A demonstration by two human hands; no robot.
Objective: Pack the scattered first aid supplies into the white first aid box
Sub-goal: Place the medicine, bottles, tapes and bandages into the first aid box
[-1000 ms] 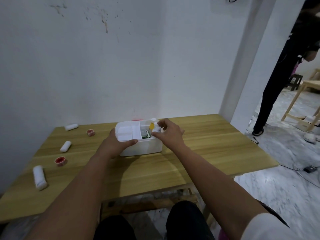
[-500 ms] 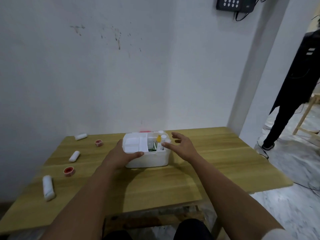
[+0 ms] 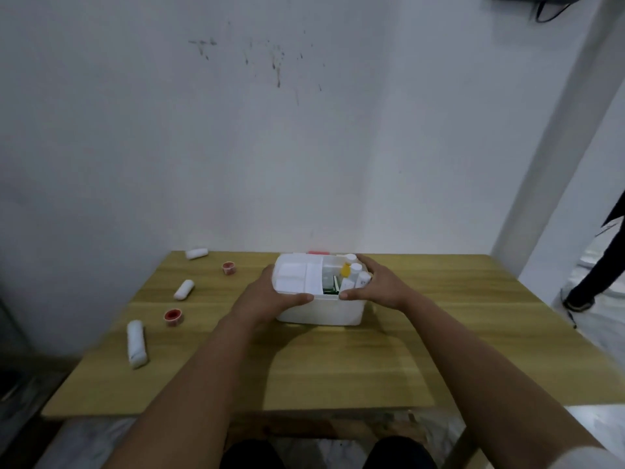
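The white first aid box [image 3: 321, 311] stands open near the back middle of the wooden table [image 3: 338, 367]. Small white bottles [image 3: 355, 270], a yellow-capped one and green packets show inside its right half; white trays fill its left half. My left hand [image 3: 267, 297] grips the box's left side, thumb along the front rim. My right hand [image 3: 377, 286] grips its right side. Three white bandage rolls lie to the left: the back one [image 3: 196, 253], the middle one [image 3: 184, 289], the front one [image 3: 136, 343]. Two red-centred tape rolls sit at back [image 3: 228, 268] and front [image 3: 174, 317].
A white wall rises right behind the table. A red object [image 3: 317, 252] peeks out behind the box. At the right edge a person in dark clothes [image 3: 598, 265] stands on the marble floor. My knees show below the table's front edge.
My right hand let go of a bottle over the box, drew back open, then came in and closed on the box's right side. The camera tilted up.
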